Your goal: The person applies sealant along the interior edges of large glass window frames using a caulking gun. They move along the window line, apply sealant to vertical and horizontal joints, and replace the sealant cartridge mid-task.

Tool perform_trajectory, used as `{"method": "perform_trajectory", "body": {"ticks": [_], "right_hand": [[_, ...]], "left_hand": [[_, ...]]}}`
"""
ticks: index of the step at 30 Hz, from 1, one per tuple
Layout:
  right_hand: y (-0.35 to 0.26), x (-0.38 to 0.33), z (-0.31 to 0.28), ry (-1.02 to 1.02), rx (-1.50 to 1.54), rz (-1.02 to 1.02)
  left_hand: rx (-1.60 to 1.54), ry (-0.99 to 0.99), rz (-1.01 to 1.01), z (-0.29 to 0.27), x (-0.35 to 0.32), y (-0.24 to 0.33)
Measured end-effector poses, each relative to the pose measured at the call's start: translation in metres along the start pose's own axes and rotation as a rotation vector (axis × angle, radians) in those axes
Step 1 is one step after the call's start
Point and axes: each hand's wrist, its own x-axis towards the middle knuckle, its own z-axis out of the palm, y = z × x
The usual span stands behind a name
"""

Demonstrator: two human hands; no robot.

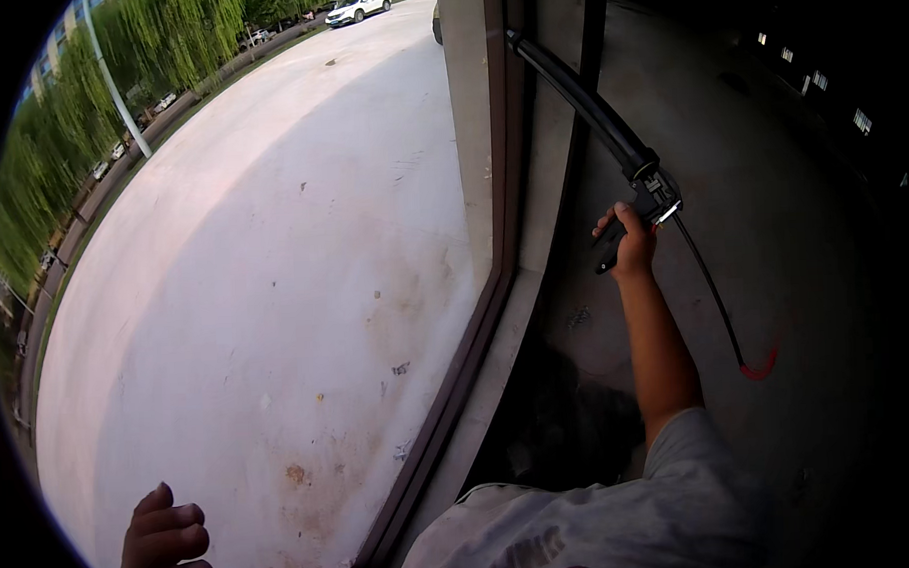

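The right hand (pixel 633 246) is raised just right of the brown window frame (pixel 495 283), its grip closed around the black handle of a spray gun (pixel 644 202); the gun's body sits just above the knuckles, and the handle's lower end pokes out below the fist. From the gun a thick black hose (pixel 578 94) runs up and leftward until it meets the window frame near the top, where its far end is cut off. A thin black line (pixel 710 285) drops from the gun, away from the frame, and ends in a small red tip (pixel 761 366). The left hand (pixel 165 544) is low on the other side of the window frame, against the glass (pixel 275 290), fingers curled with nothing in them; its wrist is cut off by the picture's rim, and whether the fingers touch the pane cannot be told. Right of the frame the space is dark, and the surfaces there are hard to make out.
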Motion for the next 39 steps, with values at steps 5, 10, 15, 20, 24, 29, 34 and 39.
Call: {"method": "perform_trajectory", "body": {"ticks": [5, 10, 15, 20, 24, 29, 34, 39], "right_hand": [[0.046, -0.014, -0.023, -0.026, 0.030, 0.078], [0.077, -0.020, -0.052, -0.014, 0.016, 0.117], [0.116, -0.036, -0.093, -0.056, -0.049, 0.107], [0.142, -0.054, -0.109, -0.110, -0.193, 0.087], [0.167, -0.066, -0.139, -0.175, -0.351, 0.017], [0.174, -0.069, -0.143, -0.184, -0.047, 0.126], [0.188, -0.060, -0.165, -0.269, 0.066, 0.133], [0.209, -0.068, -0.195, -0.224, 0.034, 0.224]], "left_hand": [[-0.753, -0.352, -0.419, 0.206, -0.019, -0.086], [-0.888, -0.439, -0.727, 0.379, 0.063, -0.158], [-1.067, -0.427, -0.782, 0.507, 0.179, -0.165], [-1.266, -0.370, -0.917, 0.601, 0.237, -0.166], [-1.186, -0.340, -0.906, 0.633, 0.257, -0.158], [-1.064, -0.234, -0.880, 0.677, 0.244, -0.170], [-0.990, -0.210, -0.884, 0.689, 0.239, -0.171], [-0.993, -0.200, -0.913, 0.720, 0.216, -0.178]]}}
